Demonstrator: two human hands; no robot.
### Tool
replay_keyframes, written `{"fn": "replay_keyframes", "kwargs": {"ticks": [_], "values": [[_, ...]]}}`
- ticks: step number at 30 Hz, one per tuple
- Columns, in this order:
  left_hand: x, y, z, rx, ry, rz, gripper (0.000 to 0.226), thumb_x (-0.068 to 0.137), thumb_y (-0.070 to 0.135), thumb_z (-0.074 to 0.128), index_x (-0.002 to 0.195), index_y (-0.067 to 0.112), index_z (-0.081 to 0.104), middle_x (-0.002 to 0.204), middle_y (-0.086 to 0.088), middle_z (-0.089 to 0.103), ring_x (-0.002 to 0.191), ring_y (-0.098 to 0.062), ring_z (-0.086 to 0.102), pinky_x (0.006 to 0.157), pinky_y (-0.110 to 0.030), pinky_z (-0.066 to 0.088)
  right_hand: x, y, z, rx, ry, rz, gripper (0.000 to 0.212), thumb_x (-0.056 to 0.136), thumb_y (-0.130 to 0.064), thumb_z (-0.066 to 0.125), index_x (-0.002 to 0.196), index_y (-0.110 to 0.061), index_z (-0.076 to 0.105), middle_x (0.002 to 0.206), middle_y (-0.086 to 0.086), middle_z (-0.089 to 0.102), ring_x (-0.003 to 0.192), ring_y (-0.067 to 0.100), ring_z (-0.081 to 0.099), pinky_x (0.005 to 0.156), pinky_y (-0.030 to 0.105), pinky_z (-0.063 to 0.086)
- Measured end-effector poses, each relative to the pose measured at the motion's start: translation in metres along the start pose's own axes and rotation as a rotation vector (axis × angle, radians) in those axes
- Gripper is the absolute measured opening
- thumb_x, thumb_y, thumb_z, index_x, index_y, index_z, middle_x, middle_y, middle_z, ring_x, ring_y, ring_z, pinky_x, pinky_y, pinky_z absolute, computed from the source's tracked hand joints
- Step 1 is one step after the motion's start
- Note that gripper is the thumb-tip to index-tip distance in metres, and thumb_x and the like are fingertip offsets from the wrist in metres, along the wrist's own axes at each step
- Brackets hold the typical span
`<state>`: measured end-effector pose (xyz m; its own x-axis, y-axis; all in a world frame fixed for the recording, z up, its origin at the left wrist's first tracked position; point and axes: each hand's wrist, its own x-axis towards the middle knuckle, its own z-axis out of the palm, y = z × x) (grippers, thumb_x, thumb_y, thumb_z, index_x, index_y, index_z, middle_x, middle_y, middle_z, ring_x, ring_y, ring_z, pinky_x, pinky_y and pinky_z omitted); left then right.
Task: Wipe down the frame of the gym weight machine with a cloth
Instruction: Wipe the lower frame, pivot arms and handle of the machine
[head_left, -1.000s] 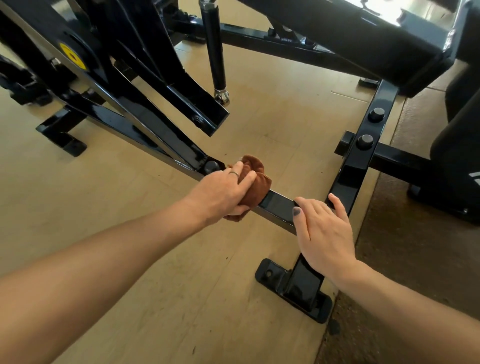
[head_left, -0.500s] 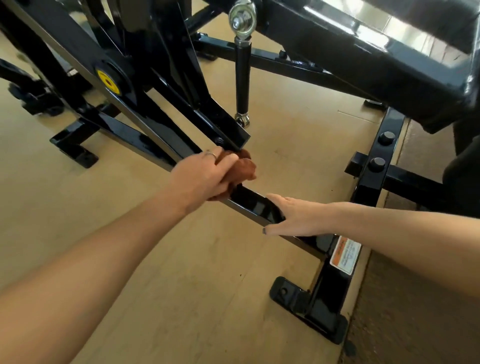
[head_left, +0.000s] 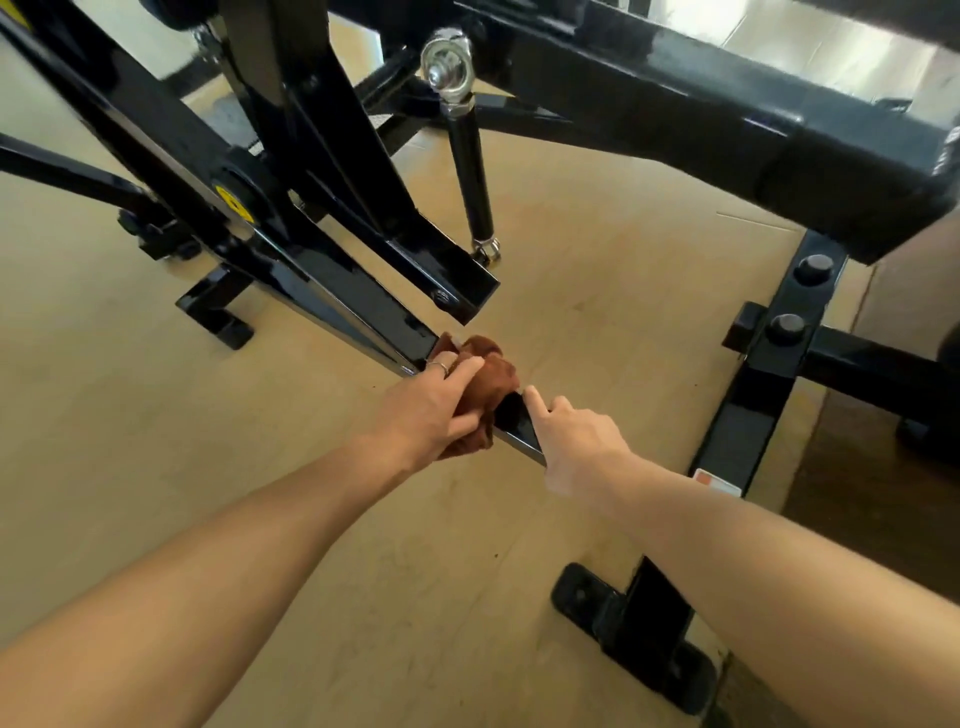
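While left hand (head_left: 431, 410) grips cloth (head_left: 488, 387) | I read bar (head_left: 363, 306) running up-left | right hand (head_left: 576, 431) loosely curled, bracing bar, holding nothing.

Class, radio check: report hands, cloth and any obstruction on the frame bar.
Left hand grips brown cloth on low frame bar. Right hand rests on bar beside it. Angled strut end just above.

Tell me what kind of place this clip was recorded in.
Most likely a gym. A black steel weight machine frame stands on bolted feet on a tan floor, with a chrome-ended linkage rod. The left hand holds a brown cloth on the frame.
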<state>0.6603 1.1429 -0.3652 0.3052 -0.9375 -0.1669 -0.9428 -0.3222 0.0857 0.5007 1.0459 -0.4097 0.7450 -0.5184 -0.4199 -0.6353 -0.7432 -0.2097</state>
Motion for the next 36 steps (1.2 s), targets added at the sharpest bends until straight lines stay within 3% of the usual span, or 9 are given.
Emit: {"fn": "replay_keyframes", "kwargs": {"ticks": [4,9,17,20,25,30,36], "values": [[-0.013,0.023,0.005,0.185,-0.083,0.085,0.060,0.107,0.042,0.043,0.162,0.032,0.019,0.170,-0.004,0.011,0.137,-0.026,0.048,0.108,-0.035,0.044,0.002,0.009,0.004,0.012,0.024,-0.054,0.107,0.083,-0.024,0.077,0.161,-0.019,0.003,0.124,0.008,0.053,0.105,0.033,0.065,0.072,0.038,0.044],[-0.014,0.033,0.001,0.287,-0.090,0.112,0.059,0.108,0.039,0.041,0.162,0.029,0.019,0.170,-0.007,0.011,0.135,-0.025,0.048,0.106,-0.035,0.045,0.003,0.020,0.004,0.105,0.029,-0.115,0.098,0.081,-0.024,0.076,0.157,-0.018,0.015,0.121,0.008,0.055,0.105,0.034,0.064,0.074,0.036,0.046],[-0.013,0.019,-0.027,0.606,-0.304,0.288,0.059,0.107,0.030,0.047,0.160,0.027,0.020,0.171,-0.009,0.003,0.127,-0.028,0.053,0.090,-0.034,0.052,0.007,0.012,0.002,0.095,-0.068,-0.073,0.107,0.088,-0.015,0.073,0.162,-0.018,-0.004,0.135,0.013,0.044,0.110,0.033,0.062,0.074,0.039,0.051],[-0.014,0.006,-0.026,0.615,-0.255,0.336,0.058,0.107,0.031,0.046,0.160,0.029,0.022,0.171,-0.007,0.005,0.126,-0.027,0.055,0.087,-0.033,0.052,0.007,0.012,0.001,0.062,-0.052,-0.070,0.102,0.090,-0.013,0.070,0.162,-0.018,-0.003,0.131,0.011,0.045,0.104,0.032,0.062,0.074,0.039,0.052],[-0.011,-0.048,-0.028,0.552,-0.086,0.316,0.055,0.101,0.031,0.054,0.154,0.031,0.040,0.159,-0.012,0.040,0.112,-0.028,0.064,0.079,-0.040,0.060,0.008,0.012,0.002,0.067,-0.050,-0.055,0.108,0.087,-0.010,0.073,0.161,-0.025,-0.004,0.120,0.007,0.047,0.088,0.023,0.059,0.069,0.035,0.053],[-0.006,-0.098,-0.049,0.691,0.026,0.335,0.062,0.100,0.034,0.057,0.156,0.032,0.032,0.163,-0.011,0.032,0.127,-0.030,0.056,0.091,-0.040,0.057,0.007,0.006,0.007,-0.054,-0.017,0.015,0.110,0.090,-0.013,0.074,0.162,-0.025,-0.008,0.132,0.010,0.049,0.095,0.024,0.065,0.071,0.034,0.056],[0.007,-0.129,-0.093,0.634,0.274,0.176,0.054,0.096,0.033,0.059,0.148,0.022,0.047,0.144,-0.019,0.052,0.106,-0.037,0.066,0.071,-0.045,0.061,0.012,-0.001,0.001,0.047,-0.130,0.095,0.112,0.088,-0.023,0.079,0.160,-0.032,-0.006,0.126,0.005,0.050,0.091,0.018,0.062,0.077,0.032,0.062]]}}
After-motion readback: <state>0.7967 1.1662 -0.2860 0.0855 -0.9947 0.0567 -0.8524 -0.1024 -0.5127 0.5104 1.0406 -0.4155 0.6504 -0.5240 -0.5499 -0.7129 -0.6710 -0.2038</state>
